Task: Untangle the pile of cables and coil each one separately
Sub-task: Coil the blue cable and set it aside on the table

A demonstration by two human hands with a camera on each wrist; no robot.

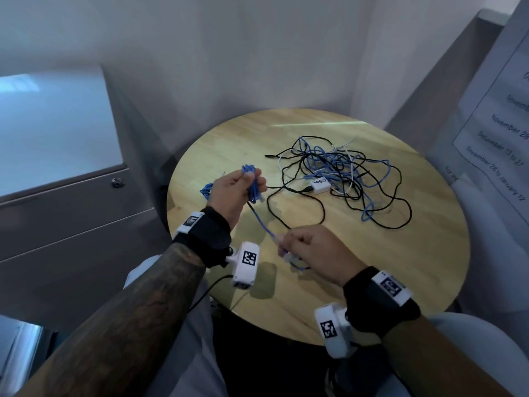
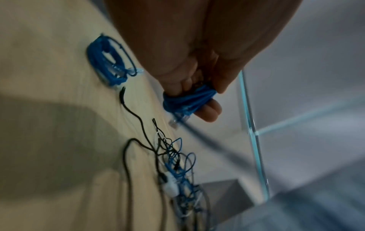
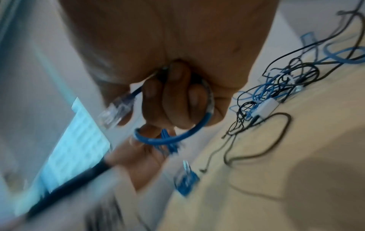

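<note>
While the head view shows the round pale-wood counter [image 1: 400,267], the left hand [image 1: 233,193] clenches a bundled thin blue network cable [image 1: 252,184]; the right hand [image 1: 317,253] pinches its free end. A matte tangle of black, blue and white cables [image 1: 340,173] lies beyond.
Left wrist only: a finished blue coil [image 2: 107,62] flat on the counter.
Right wrist only: the clear plastic plug [image 3: 116,111] beside the grip.

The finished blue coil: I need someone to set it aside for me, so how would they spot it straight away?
Start at the round wooden table and go to its left edge, just behind the left hand. The finished blue coil lies flat there, alone. Unlike the blue bundle gripped in that hand or the loose tangle of black, white and blue cables farther right, no hand touches it.
</note>
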